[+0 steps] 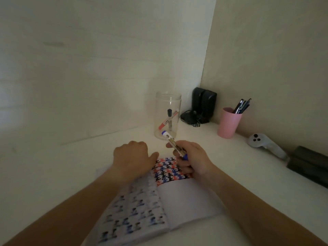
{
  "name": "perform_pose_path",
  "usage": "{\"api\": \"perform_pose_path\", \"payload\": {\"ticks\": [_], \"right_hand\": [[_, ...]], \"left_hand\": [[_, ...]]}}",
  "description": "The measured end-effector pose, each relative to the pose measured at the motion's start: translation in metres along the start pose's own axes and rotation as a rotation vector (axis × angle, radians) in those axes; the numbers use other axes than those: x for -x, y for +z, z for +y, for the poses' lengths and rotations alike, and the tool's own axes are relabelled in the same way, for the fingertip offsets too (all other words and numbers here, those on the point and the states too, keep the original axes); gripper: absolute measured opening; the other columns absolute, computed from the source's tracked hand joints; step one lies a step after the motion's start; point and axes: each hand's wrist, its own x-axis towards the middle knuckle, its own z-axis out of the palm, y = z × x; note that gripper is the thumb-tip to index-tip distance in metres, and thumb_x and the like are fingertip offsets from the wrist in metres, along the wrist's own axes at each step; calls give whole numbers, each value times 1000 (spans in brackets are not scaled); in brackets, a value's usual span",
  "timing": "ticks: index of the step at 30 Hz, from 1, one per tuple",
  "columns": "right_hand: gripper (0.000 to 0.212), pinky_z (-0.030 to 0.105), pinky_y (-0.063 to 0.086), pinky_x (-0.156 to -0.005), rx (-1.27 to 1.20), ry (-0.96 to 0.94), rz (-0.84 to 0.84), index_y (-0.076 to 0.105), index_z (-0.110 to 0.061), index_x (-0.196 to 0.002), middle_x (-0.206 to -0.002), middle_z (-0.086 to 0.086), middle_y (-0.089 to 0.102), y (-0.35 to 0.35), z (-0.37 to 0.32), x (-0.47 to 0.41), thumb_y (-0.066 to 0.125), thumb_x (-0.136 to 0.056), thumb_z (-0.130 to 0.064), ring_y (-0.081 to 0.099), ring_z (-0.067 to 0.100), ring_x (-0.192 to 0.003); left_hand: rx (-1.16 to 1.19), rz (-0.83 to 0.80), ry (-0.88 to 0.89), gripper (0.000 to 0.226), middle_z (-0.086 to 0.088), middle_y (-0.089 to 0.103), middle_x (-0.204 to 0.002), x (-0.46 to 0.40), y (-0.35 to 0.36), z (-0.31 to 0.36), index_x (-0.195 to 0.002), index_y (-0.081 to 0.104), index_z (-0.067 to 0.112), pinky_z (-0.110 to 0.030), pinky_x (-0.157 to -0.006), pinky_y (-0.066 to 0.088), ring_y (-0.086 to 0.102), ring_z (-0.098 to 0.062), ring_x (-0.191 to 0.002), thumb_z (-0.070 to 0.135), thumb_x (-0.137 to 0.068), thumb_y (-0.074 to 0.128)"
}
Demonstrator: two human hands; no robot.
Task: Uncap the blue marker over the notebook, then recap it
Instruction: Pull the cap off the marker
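The right hand (192,159) is wrapped around the blue marker (173,145), gripping its lower barrel so the pen slants up and away toward the far side of the desk (204,139), raised above the top edge of the open notebook (186,199). The left hand (132,161) is loosely curled, knuckles up, holding nothing, resting just beside the marker hand at the notebook's upper left corner; the two hands are close but apart. There is blue at both ends of the marker, at the raised tip and down by the right fingers, and in this dim light I cannot tell which is the cap or whether it is seated. No loose cap shows in the left hand or on the page, so my guess is that the marker is capped: either the pulling-off has not begun, or it is already back on. Behind the hands stands a clear jar (167,115) with two more markers inside, and farther right a pink cup (229,124) of pens.
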Motion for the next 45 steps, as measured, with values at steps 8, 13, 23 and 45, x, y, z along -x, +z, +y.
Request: {"api": "perform_pose_path", "payload": {"ticks": [8,13,23,45], "right_hand": [[20,29,31,-45,-106,34,-79,69,-10,-92,-55,5,40,-10,10,-1,56,-91,-24,35,17,-47],[3,31,53,-68,-213,-102,-133,68,-9,-89,-67,4,63,-11,11,0,68,-87,-11,60,18,-66],[31,22,50,-55,-227,-245,-86,77,1,-97,-68,11,67,-4,11,10,72,-79,-24,58,15,-58],[13,28,60,-66,-119,-371,352,77,-21,-96,-82,2,80,-28,-10,10,74,-84,-16,74,19,-77]], "left_hand": [[335,107,336,39,18,57,-80,19,14,-9,-120,51,43,-23,-66,37,54,-3,-72,66,-91,38],[433,126,466,45,23,62,-90,19,12,-9,-128,47,45,-10,-63,33,55,10,-73,67,-91,31],[506,219,555,33,13,66,-80,17,12,-8,-106,60,30,-13,-62,38,56,-4,-66,56,-98,42],[379,247,608,40,13,62,-86,16,1,-22,-99,56,30,-19,-70,40,52,-6,-73,60,-97,30]]}}
